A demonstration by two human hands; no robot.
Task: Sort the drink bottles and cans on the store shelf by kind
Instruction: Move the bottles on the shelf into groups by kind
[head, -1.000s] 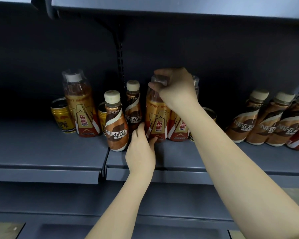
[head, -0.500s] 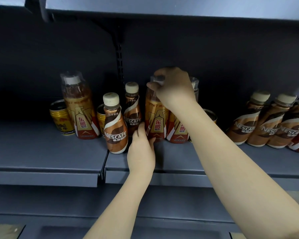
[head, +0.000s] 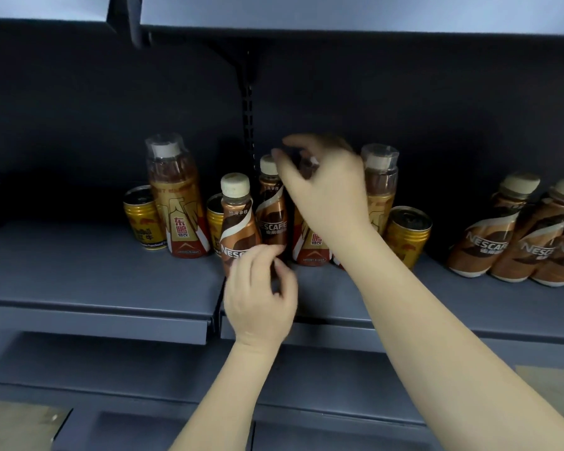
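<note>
Neither hand has a firm hold on anything that I can make out: the right hand (head: 323,193) is blurred, its fingers loosely curled in front of the top of a tall energy-drink bottle (head: 310,245), and whether they pinch its cap cannot be told. The left hand (head: 261,294) hangs half-open at the foot of the near coffee bottle (head: 236,222), fingers bent, apparently gripping nothing.

The mixed cluster stands mid-shelf: a second coffee bottle (head: 271,206) just behind the first, another tall bottle (head: 175,196) to the left with gold cans (head: 140,216) and (head: 215,222) on either side of it, and a third tall bottle (head: 380,187) with a can (head: 406,236) to the right. Far right, well apart, a row of coffee bottles (head: 482,239) is already grouped.

To do this step well, I would take one bottle at a time low on its body rather than by the cap, lift it clear of its close neighbours, and steady them with the free hand; the tall bottles look easy to tip. The shelf (head: 95,281) has bare room on the left.
</note>
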